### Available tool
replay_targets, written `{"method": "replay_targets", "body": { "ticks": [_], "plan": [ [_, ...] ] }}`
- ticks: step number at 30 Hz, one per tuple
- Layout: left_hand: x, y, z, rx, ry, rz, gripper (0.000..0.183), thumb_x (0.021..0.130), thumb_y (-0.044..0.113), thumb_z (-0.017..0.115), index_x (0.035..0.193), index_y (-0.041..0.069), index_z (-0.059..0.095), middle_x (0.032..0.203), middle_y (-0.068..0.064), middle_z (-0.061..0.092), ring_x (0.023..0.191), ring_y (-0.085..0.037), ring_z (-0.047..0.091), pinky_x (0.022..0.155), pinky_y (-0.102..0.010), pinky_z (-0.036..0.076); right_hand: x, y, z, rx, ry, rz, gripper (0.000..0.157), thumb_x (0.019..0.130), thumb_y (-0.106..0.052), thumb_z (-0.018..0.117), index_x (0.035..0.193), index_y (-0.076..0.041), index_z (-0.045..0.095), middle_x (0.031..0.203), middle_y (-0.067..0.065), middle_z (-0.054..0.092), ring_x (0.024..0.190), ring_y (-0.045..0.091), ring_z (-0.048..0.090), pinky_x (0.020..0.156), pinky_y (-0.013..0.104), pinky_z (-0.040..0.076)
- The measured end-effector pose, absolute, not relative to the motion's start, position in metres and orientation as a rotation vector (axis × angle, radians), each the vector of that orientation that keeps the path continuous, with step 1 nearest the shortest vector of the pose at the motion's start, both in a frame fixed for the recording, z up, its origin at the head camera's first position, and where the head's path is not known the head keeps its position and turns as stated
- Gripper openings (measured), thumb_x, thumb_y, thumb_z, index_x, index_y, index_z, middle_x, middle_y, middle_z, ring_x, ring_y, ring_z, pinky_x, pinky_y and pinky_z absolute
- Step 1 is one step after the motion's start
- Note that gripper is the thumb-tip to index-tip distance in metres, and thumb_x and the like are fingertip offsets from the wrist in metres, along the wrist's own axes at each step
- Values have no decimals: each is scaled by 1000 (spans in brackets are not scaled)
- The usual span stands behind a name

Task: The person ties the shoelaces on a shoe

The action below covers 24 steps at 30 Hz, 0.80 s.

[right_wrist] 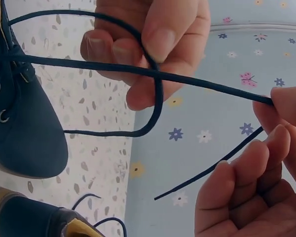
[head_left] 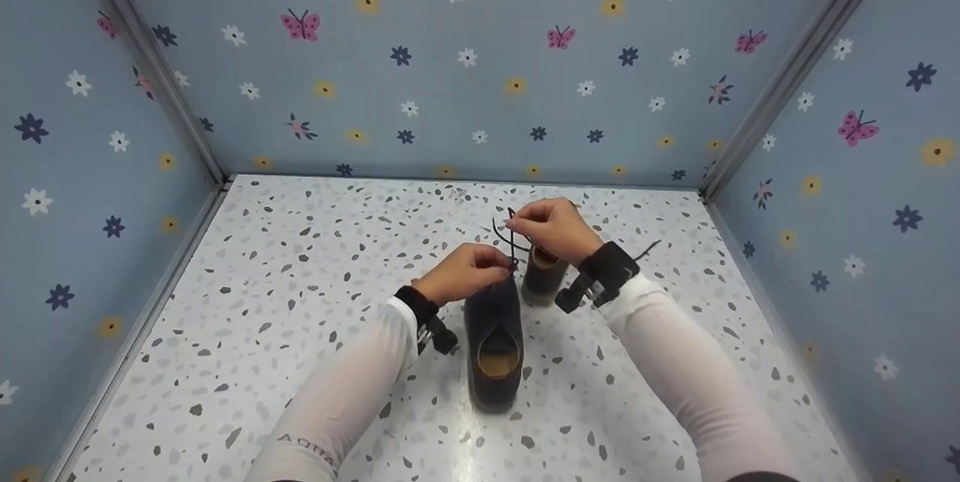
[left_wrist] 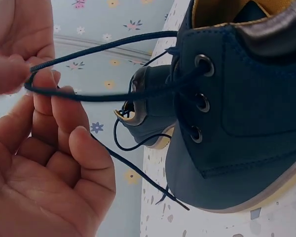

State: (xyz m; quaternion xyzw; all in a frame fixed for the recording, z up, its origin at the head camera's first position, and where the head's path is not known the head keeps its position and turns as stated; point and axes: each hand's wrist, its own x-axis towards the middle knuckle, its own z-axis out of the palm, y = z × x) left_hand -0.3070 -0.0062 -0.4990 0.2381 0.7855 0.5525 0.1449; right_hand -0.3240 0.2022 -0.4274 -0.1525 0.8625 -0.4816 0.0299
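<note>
Head view: both hands are held together just above the near shoe (head_left: pixel 493 332), each pinching the lace (head_left: pixel 510 238). The left hand (head_left: pixel 463 272) is closed on a lace strand right over the shoe's top eyelets; the right hand (head_left: pixel 555 229) is closed on another strand slightly beyond and higher. In the left wrist view the lace (left_wrist: pixel 113 96) is seen drawn out from the top eyelet (left_wrist: pixel 203 64) and gripped between the fingertips (left_wrist: pixel 44 74) of the two hands, a loop being formed there. In the right wrist view a strand (right_wrist: pixel 207 81) is pinched taut by the right hand (right_wrist: pixel 266 187), while a curved loop (right_wrist: pixel 155 106) is held by the left hand (right_wrist: pixel 148 44); a loose end (right_wrist: pixel 207 170) hangs free below. A second shoe (head_left: pixel 541 275) stands just under the right hand, touching or nearly touching the first.

Judged: a knot or bow is being formed. Tension should be kept even on both strands, the loop pinched close to its base, and the free end kept clear of the second shoe's own lace (left_wrist: pixel 133 143). The speckled table (head_left: pixel 300 294) and flowered walls (head_left: pixel 480 61) surround the hands.
</note>
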Motion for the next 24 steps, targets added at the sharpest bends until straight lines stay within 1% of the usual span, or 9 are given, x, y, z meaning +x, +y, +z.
{"method": "replay_targets", "body": {
  "ticks": [2, 5, 9, 11, 12, 15, 18, 21, 24],
  "plan": [
    [-306, -5, -500, 725, 2273, 1580, 21, 96, 22, 70, 108, 7, 78, 91, 3, 72, 78, -7, 62, 74, -24, 52, -325, 200, -431, -468, 2664, -1486, 19, 95, -25, 77, 97, -8, 82, 65, -12, 58, 58, 6, 48, 58, 23, 40],
    [-305, -2, -501, 779, 2322, 1549, 18, 97, 24, 72, 101, 8, 78, 83, 7, 68, 75, -6, 60, 72, -24, 50, -327, 196, -437, -487, 2679, -1462, 17, 95, -24, 77, 97, -7, 82, 68, -14, 61, 59, 5, 50, 59, 21, 41],
    [-305, -1, -500, 807, 2384, 1518, 16, 98, 23, 71, 91, 9, 75, 74, 10, 61, 69, -7, 56, 67, -23, 46, -329, 194, -443, -510, 2683, -1429, 20, 95, -25, 77, 99, -6, 82, 73, -15, 64, 62, 4, 51, 60, 21, 41],
    [-305, -2, -500, 801, 2378, 1522, 17, 98, 23, 70, 88, 10, 73, 72, 10, 59, 68, -7, 54, 65, -24, 45, -330, 197, -445, -502, 2684, -1415, 22, 96, -26, 76, 101, -5, 81, 72, -16, 63, 60, 3, 50, 60, 20, 41],
    [-305, -3, -500, 792, 2370, 1526, 19, 99, 23, 69, 86, 10, 72, 71, 10, 58, 67, -7, 54, 64, -24, 45, -330, 199, -446, -491, 2667, -1420, 24, 97, -26, 75, 102, -4, 81, 69, -15, 61, 57, 3, 49, 57, 20, 40],
    [-305, -6, -499, 757, 2328, 1548, 20, 100, 23, 68, 87, 8, 72, 73, 8, 59, 68, -8, 55, 64, -25, 46, -331, 210, -451, -456, 2600, -1435, 27, 99, -27, 73, 105, -1, 79, 62, -12, 55, 50, 3, 46, 52, 21, 39],
    [-304, -10, -499, 717, 2305, 1556, 20, 100, 23, 68, 92, 5, 74, 75, 6, 61, 70, -10, 57, 65, -25, 48, -330, 221, -457, -460, 2535, -1432, 26, 101, -26, 70, 107, -2, 78, 61, -7, 52, 50, 6, 47, 51, 23, 40],
    [-304, -14, -500, 693, 2296, 1567, 22, 100, 23, 68, 96, 3, 74, 77, 5, 62, 71, -11, 59, 66, -25, 49, -328, 231, -463, -526, 2553, -1354, 21, 102, -24, 69, 108, -7, 79, 68, -4, 57, 58, 8, 51, 57, 22, 43],
    [-304, -16, -502, 686, 2284, 1587, 21, 101, 22, 68, 95, 3, 74, 76, 5, 63, 72, -15, 60, 66, -25, 49, -326, 239, -470, -617, 2578, -1247, 20, 101, -23, 70, 111, -9, 80, 81, 1, 70, 69, 6, 60, 65, 21, 50]
  ]
}}
